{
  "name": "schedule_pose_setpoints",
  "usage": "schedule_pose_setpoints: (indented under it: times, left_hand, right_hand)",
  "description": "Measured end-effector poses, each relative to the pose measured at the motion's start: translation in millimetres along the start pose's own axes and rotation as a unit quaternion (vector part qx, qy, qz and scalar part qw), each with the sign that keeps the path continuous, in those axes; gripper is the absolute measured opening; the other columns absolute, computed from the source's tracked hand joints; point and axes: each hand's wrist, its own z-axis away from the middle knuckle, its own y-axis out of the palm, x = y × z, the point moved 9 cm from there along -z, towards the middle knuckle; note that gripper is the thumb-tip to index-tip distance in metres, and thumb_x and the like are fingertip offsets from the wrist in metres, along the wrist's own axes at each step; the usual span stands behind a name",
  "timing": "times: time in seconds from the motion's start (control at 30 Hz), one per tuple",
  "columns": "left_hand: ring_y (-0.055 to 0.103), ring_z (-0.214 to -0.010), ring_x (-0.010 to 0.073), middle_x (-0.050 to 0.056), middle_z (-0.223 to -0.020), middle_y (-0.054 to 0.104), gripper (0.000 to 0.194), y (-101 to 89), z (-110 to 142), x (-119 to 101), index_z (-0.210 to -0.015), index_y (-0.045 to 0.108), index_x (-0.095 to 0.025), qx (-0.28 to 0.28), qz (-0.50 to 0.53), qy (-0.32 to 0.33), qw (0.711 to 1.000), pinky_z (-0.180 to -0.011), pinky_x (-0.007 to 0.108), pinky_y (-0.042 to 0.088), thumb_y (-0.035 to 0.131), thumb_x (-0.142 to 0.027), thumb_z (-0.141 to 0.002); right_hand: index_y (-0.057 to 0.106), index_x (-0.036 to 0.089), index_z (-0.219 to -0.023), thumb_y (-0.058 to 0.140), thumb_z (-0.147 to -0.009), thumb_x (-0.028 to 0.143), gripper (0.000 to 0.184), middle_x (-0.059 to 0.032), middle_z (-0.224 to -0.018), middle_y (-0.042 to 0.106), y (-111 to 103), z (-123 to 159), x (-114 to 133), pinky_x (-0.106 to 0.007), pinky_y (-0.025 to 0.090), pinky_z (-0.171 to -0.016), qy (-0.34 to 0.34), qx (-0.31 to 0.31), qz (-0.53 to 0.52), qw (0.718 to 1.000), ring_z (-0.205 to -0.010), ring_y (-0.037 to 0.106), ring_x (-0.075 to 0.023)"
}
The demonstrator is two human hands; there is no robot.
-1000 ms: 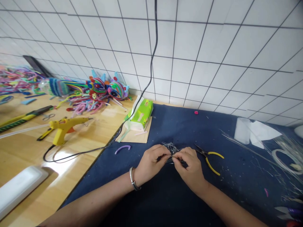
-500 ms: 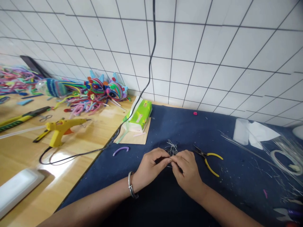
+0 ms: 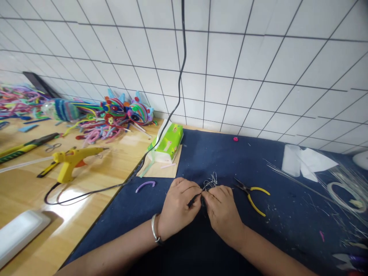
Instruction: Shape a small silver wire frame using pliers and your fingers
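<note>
A small tangle of thin silvery wire (image 3: 211, 181) shows above and between my fingertips, its lower part hidden by them. My left hand (image 3: 180, 207) pinches it from the left, thumb and forefinger together; a metal bangle is on that wrist. From the other side my right hand (image 3: 222, 209) grips it with thumb and fingers closed, the two sets of fingertips almost touching. Just right of my right hand lie yellow-handled pliers (image 3: 254, 195), jaws toward the upper left and handles spread. A purple curved strip (image 3: 145, 185) rests on the dark blue cloth (image 3: 215, 153) to the left.
A green tissue pack (image 3: 168, 142) lies on a cardboard piece behind my left hand. On the wooden table stand a yellow glue gun (image 3: 71, 161), a white box (image 3: 21, 239) and colourful pipe cleaners (image 3: 20, 101). Loose wires (image 3: 290, 180) and a white coil (image 3: 345, 197) lie right. A black cable (image 3: 180, 76) hangs down.
My left hand has turned slightly and shifted left, and the wire tangle's shape between the hands looks different. The whole view has shifted a little.
</note>
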Motion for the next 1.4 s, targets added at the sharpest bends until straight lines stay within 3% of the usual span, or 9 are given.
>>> schedule_pose_setpoints:
  times: [0.3,0.47,0.67,0.9,1.07,1.2,1.4]
  left_hand:
    - [0.056,-0.072,0.0175,0.004,-0.074,0.063,0.017,0.0,-2.6,-6.2,-0.076,0.063,-0.019,0.020,-0.081,0.035,0.996,-0.083,0.039,0.037,0.049,-0.009,-0.075]
    - [0.055,-0.073,0.0168,0.003,-0.073,0.062,0.014,-8.5,-7.5,16.8,-0.072,0.061,-0.018,-0.021,-0.002,-0.055,0.998,-0.073,0.033,0.041,0.051,-0.008,-0.071]
    - [0.052,-0.061,0.0122,0.001,-0.066,0.059,0.014,-5.6,-5.1,39.8,-0.066,0.060,-0.017,0.013,0.080,-0.154,0.985,-0.062,0.026,0.042,0.049,-0.009,-0.072]
    - [0.053,-0.060,0.0116,0.000,-0.066,0.059,0.009,-4.5,0.3,54.3,-0.071,0.061,-0.015,0.017,0.146,-0.226,0.963,-0.059,0.024,0.043,0.052,-0.014,-0.074]
    - [0.051,-0.060,0.0109,0.000,-0.064,0.058,0.009,-8.7,0.9,51.8,-0.070,0.061,-0.015,0.002,0.164,-0.229,0.960,-0.058,0.022,0.042,0.053,-0.012,-0.072]
    - [0.051,-0.060,0.0105,0.000,-0.064,0.056,0.010,-11.5,-1.1,43.6,-0.068,0.059,-0.014,-0.005,0.140,-0.192,0.971,-0.059,0.022,0.042,0.051,-0.011,-0.073]
    - [0.050,-0.063,0.0109,0.000,-0.066,0.056,0.012,-9.3,-3.1,30.6,-0.067,0.059,-0.015,0.011,0.128,-0.159,0.979,-0.065,0.024,0.040,0.052,-0.011,-0.076]
  right_hand:
    - [0.057,0.015,-0.110,0.037,-0.087,0.014,0.030,-0.0072,-0.081,0.057,3.9,1.0,8.1,-0.036,0.036,-0.068,-0.032,0.013,0.032,0.999,-0.075,0.046,-0.0189]
    - [0.059,0.019,-0.107,0.041,-0.086,0.013,0.028,-0.0062,-0.085,0.059,-13.9,1.6,-8.5,-0.036,0.041,-0.071,0.016,-0.050,-0.066,0.996,-0.078,0.053,-0.0177]
    - [0.058,0.024,-0.108,0.043,-0.086,0.015,0.027,-0.0029,-0.085,0.062,-32.2,0.7,-28.9,-0.034,0.045,-0.076,0.077,-0.079,-0.194,0.975,-0.080,0.058,-0.0158]
    - [0.048,0.023,-0.117,0.043,-0.087,0.021,0.030,-0.0023,-0.089,0.064,-28.8,5.2,-38.0,-0.032,0.048,-0.077,0.143,-0.064,-0.224,0.962,-0.078,0.060,-0.0145]
    - [0.045,0.020,-0.113,0.046,-0.086,0.024,0.027,-0.0035,-0.089,0.066,-23.2,8.9,-43.4,-0.033,0.048,-0.077,0.179,-0.059,-0.227,0.956,-0.079,0.061,-0.0159]
    - [0.055,0.021,-0.098,0.047,-0.086,0.023,0.014,-0.0026,-0.088,0.065,-21.9,3.5,-36.6,-0.030,0.048,-0.075,0.153,-0.039,-0.214,0.964,-0.078,0.060,-0.0147]
    - [0.061,0.022,-0.099,0.048,-0.085,0.017,0.020,-0.0037,-0.089,0.060,-29.3,-4.3,-14.3,-0.031,0.047,-0.076,0.050,-0.060,-0.185,0.980,-0.083,0.056,-0.0150]
